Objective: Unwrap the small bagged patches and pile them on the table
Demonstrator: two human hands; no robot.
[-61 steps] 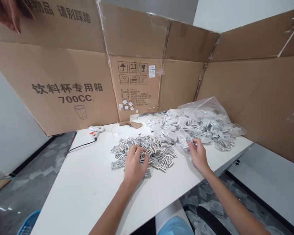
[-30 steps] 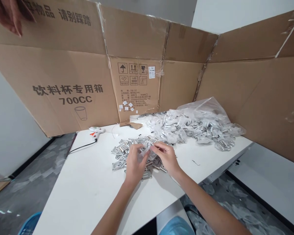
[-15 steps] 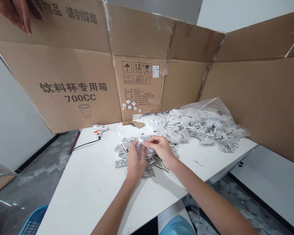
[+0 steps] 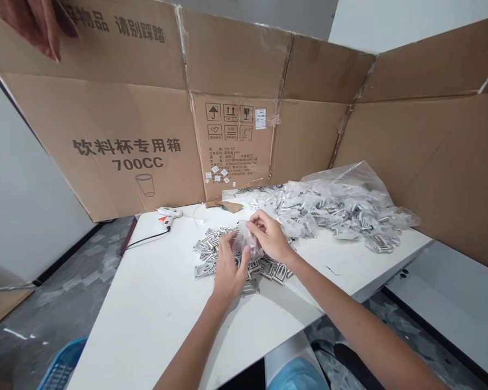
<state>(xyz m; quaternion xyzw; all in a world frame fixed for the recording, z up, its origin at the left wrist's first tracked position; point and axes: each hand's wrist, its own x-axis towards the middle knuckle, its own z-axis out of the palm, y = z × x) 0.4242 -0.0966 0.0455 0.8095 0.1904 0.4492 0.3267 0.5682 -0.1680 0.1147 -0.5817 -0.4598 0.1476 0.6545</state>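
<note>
A small clear plastic bag (image 4: pixel 242 239) is between my hands, above a heap of metal buckles (image 4: pixel 209 254) on the white table. My right hand (image 4: pixel 271 238) pinches the bag's upper edge between thumb and fingertips. On the other side, my left hand (image 4: pixel 229 268) has its fingers and thumb curved around the lower part of the bag. Whatever the bag contains is too blurred to make out. The buckles are silvery frames with dark and pale stripes, lying under and around both hands.
Behind the heap lies a large clear bag (image 4: pixel 350 187) with many small bagged pieces. A white glue gun (image 4: pixel 169 215) with a black cord rests at the back left, near a torn cardboard scrap (image 4: pixel 228 206). Cardboard walls (image 4: pixel 138 119) enclose the back. A blue basket (image 4: pixel 63 365) stands lower left.
My right hand has lifted slightly, drawing the small bag's edge upward so more of the bag shows. My left thumb and fingers have spread wider around it. The view has shifted slightly.
</note>
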